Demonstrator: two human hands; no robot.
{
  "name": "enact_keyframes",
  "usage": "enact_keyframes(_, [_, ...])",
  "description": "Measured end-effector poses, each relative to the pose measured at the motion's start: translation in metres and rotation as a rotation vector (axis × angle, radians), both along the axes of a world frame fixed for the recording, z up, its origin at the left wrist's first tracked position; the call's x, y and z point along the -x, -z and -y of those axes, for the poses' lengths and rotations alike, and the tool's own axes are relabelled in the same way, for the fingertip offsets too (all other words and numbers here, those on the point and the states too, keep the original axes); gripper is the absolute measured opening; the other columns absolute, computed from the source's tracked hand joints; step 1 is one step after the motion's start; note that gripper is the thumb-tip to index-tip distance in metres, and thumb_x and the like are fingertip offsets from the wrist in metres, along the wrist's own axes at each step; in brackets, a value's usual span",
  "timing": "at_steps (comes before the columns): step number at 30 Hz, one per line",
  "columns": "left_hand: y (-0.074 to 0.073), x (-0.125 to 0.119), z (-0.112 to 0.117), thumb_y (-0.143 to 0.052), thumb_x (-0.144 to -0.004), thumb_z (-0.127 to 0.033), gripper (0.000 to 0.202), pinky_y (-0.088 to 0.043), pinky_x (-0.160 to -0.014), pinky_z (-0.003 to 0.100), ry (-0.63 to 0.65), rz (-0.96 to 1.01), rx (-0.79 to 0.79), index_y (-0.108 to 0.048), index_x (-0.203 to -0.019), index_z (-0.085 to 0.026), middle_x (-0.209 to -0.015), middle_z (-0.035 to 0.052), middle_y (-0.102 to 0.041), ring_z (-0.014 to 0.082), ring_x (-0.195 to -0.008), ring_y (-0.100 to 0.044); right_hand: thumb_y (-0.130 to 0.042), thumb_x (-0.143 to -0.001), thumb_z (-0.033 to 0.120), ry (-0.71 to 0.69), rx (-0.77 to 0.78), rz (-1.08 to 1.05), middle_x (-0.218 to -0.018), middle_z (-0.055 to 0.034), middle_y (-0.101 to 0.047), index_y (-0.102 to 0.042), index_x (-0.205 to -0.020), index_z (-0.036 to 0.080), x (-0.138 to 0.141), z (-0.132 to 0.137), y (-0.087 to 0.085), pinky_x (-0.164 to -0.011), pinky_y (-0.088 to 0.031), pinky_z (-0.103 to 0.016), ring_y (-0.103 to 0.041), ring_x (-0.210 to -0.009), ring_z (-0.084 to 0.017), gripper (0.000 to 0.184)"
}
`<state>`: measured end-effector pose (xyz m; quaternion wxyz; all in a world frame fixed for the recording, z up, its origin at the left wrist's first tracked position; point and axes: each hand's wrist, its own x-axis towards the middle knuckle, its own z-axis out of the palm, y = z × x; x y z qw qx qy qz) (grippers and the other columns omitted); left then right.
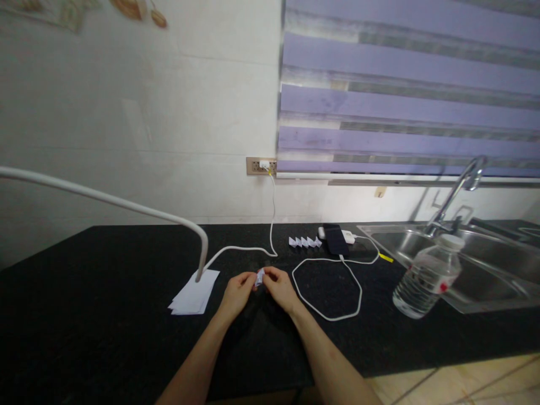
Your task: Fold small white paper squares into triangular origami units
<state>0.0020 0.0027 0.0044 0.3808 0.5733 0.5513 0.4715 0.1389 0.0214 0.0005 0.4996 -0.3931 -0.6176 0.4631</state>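
Note:
Both my hands meet over the black countertop [105, 292], pinching one small folded piece of white paper [259, 277] between their fingertips. My left hand [237, 292] holds its left side and my right hand [279, 288] holds its right side. A stack of white paper sheets [194, 295] lies just left of my left hand. A row of several small folded paper pieces [305, 242] stands farther back on the counter.
A white lamp arm [126, 205] arches over the paper stack. A white cable [337, 292] loops from the wall socket [261, 166] to a dark phone [335, 239]. A clear water bottle [426, 275] stands beside the steel sink [485, 253] and tap [458, 191].

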Motion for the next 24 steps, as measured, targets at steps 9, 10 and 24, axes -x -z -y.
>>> enact_keyframes(9, [-0.0065,-0.0030,0.0035,-0.057,-0.067,-0.044,0.035,-0.044,-0.065,0.024,0.025,0.032,0.025,-0.067,-0.083,-0.014,-0.075,0.0041,-0.068,0.0166,-0.068,-0.061,-0.053,-0.072,0.027,0.013,-0.023,0.012,-0.071,-0.0009,-0.062,-0.068,-0.082,0.018,-0.0004,-0.0011,0.0007,-0.055,-0.040,-0.023,-0.053,-0.061,-0.013,0.021])
enact_keyframes(10, [-0.0047,-0.0019,0.0022,-0.056,-0.069,-0.044,0.035,-0.044,-0.065,0.025,0.025,0.032,0.023,-0.067,-0.082,-0.014,-0.073,0.0040,-0.068,0.0165,-0.067,-0.061,-0.052,-0.072,0.027,0.008,-0.028,0.013,-0.071,-0.0009,-0.062,-0.068,-0.081,0.018,-0.0003,-0.0010,0.0004,-0.055,-0.040,-0.023,-0.052,-0.060,-0.013,0.020])
enact_keyframes(24, [-0.0024,-0.0020,-0.0008,-0.059,-0.064,-0.035,0.025,-0.046,-0.059,0.024,-0.021,0.132,0.018,-0.065,-0.077,-0.014,-0.068,0.0033,-0.068,0.0142,-0.059,-0.060,-0.059,-0.067,0.029,-0.020,0.065,-0.045,-0.065,-0.0006,-0.062,-0.066,-0.081,0.016,0.0026,0.0048,-0.0065,-0.053,-0.041,-0.023,-0.054,-0.056,-0.012,0.020])
